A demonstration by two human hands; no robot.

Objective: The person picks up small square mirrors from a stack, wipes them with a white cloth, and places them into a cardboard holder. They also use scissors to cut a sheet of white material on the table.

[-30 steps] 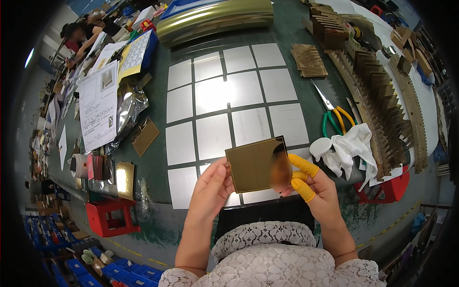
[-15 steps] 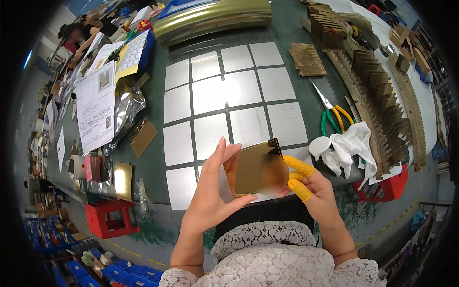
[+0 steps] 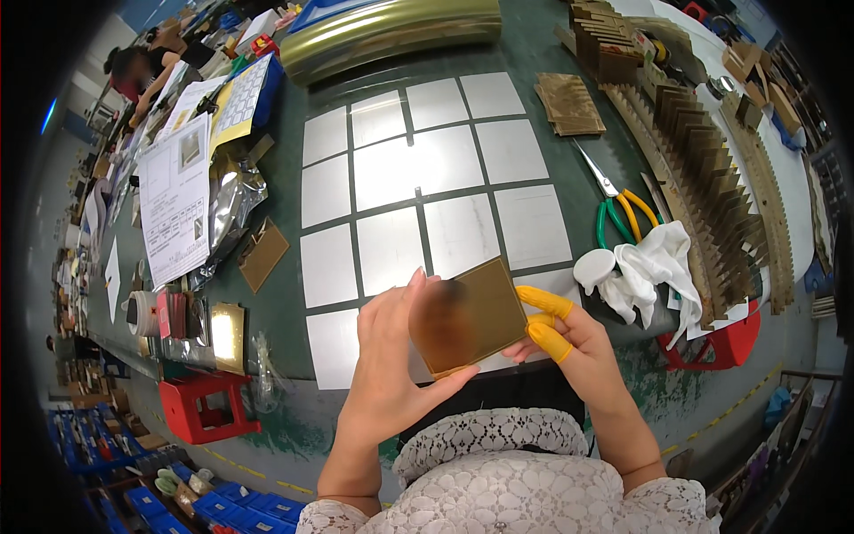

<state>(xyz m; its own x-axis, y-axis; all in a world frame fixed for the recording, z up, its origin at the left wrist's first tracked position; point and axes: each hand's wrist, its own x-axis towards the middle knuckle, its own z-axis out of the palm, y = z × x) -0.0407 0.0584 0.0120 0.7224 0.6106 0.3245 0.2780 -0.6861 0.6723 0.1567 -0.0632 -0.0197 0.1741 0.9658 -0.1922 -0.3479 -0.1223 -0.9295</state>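
A square bronze mirror-like plate [image 3: 487,313] is held up, tilted, over the near edge of the table. My left hand [image 3: 381,369] has its fingers behind the plate's left side and its thumb along the lower edge. With yellow finger covers on several fingertips, my right hand [image 3: 574,351] pinches the plate's right edge. A blurred dark reflection lies on the plate's left half. Beyond it, several pale square sheets [image 3: 507,151] lie in a grid on the green table [image 3: 285,311]. The near sheets are partly hidden by my hands and the plate.
Scissors [image 3: 608,191] with green and yellow handles and white gloves [image 3: 663,267] lie to the right. Brown plates stand in toothed racks [image 3: 703,178]; others form a stack [image 3: 569,105]. A gold film roll [image 3: 391,40] lies at the back, printed papers [image 3: 175,214] at left.
The plate has turned, bringing its face more toward me, and its reflection has shifted from the right side to the left. Both hands keep hold of it.
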